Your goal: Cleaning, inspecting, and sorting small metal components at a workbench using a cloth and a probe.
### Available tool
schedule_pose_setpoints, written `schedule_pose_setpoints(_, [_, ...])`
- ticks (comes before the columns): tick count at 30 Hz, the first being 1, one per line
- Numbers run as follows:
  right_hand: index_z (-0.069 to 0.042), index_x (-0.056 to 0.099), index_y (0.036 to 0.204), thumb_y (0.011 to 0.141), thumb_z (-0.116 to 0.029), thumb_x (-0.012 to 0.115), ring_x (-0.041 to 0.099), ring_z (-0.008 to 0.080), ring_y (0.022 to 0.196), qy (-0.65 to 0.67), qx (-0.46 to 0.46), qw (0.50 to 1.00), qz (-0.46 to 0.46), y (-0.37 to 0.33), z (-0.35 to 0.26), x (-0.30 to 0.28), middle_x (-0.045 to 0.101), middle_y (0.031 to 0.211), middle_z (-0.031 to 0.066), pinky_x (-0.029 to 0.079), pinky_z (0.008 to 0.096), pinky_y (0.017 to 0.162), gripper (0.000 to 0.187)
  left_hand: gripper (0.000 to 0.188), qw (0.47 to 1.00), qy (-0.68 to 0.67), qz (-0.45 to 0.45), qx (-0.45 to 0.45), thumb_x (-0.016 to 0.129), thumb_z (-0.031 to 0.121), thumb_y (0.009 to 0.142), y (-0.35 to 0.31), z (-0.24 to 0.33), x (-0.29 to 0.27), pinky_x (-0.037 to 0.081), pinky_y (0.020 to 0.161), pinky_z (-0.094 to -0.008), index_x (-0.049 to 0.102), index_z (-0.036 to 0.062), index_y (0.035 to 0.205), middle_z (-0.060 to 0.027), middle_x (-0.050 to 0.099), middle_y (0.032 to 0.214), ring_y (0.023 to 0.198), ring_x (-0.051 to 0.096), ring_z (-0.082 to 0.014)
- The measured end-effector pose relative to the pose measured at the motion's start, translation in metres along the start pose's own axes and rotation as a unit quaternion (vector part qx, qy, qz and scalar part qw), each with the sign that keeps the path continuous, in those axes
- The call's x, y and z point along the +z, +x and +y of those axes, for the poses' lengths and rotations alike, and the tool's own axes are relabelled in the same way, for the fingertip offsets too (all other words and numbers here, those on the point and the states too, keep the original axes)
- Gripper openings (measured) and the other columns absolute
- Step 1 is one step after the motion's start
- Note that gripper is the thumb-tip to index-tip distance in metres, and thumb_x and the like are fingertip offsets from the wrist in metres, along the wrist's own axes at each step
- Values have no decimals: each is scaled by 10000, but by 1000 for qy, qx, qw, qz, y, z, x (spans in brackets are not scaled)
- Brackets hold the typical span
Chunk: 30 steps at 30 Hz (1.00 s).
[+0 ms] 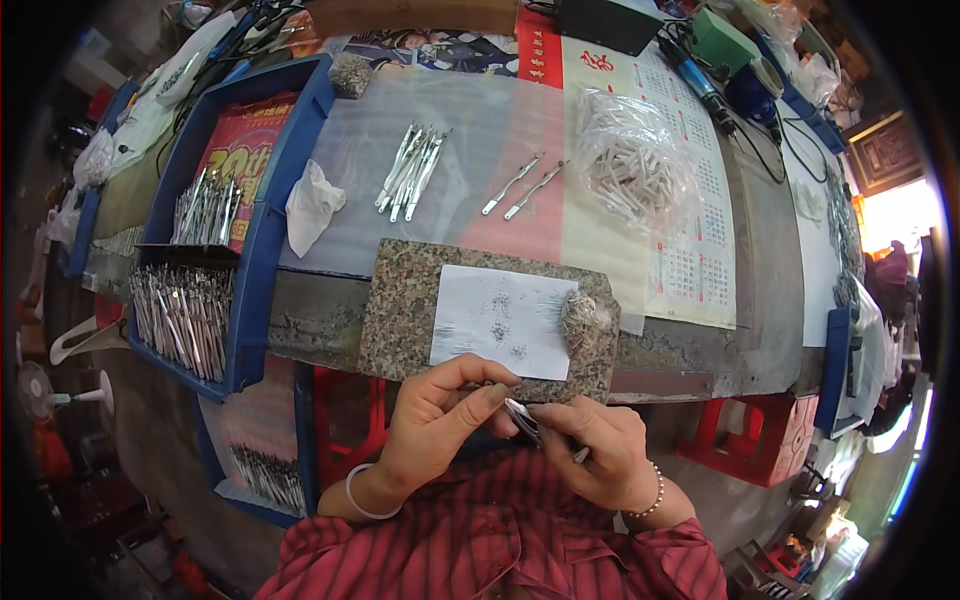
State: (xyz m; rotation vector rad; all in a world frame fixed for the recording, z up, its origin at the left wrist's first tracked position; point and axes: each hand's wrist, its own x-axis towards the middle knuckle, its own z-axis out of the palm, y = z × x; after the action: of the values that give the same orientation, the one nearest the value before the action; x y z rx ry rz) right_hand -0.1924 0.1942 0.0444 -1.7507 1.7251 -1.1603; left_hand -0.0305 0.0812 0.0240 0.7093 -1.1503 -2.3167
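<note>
My left hand (440, 415) is closed in a pinch near the slab's front edge, thumb and forefinger together at the tip of a slim silvery metal piece (522, 415). My right hand (605, 445) grips this piece from the other side, and a short light rod end shows below its fingers. Whether more pieces lie in the palms is hidden. Just beyond the hands, a white paper sheet (465, 320) with dark specks lies on a speckled stone slab (400, 290). On the sheet's right edge rests a small clear bag of tiny metal parts (585, 322).
Farther back lie a bundle of metal pieces (412, 172), two separate ones (527, 190) and a plastic bag of white sticks (640, 170). At left, a blue tray (258, 290) of metal pieces overhangs the table edge. Red stools (760, 440) stand below at right.
</note>
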Motion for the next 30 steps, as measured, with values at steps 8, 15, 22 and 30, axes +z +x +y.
schedule_pose_setpoints(8, [-37, 636, 1059, 758, -78, 708, 582, 183, 586, -39, -43, 998, -40, 6, -4, 10, 551, 729, 38, 456, 311, 475, 312, 153, 999, 14, 23, 21, 525, 61, 969, -7, -2, -7, 489, 704, -183, 585, -21, 1084, -33, 624, 833, 760, 619, -64])
schedule_pose_setpoints(15, [-60, 644, 1042, 712, -66, 714, 586, 170, 598, -98, -110, 985, -85, 25, -6, -6, 552, 728, 32, 462, 298, 479, 337, 115, 958, 258, -29, 119, 647, -10, 856, -4, 23, -27, 498, 662, -249, 650, -15, 970, -62, 637, 854, 779, 631, -139])
schedule_pose_setpoints(22, [-19, 630, 1025, 884, -288, 594, 631, 273, 686, -56, -64, 996, 30, 66, -8, -22, 665, 944, 121, 498, 331, 555, 305, 146, 811, 480, 52, 330, 706, -10, 755, 21, 25, -55, 440, 699, -332, 634, 47, 868, -88, 648, 815, 755, 627, -242])
schedule_pose_setpoints(30, [-28, 657, 966, 853, -101, 609, 635, 249, 607, -111, -47, 992, 29, 78, -21, -8, 692, 868, 106, 488, 315, 532, 143, 159, 729, 589, 101, 335, 701, 50, 738, 29, 17, -65, 368, 823, -382, 610, 92, 861, -40, 586, 822, 920, 596, -240])
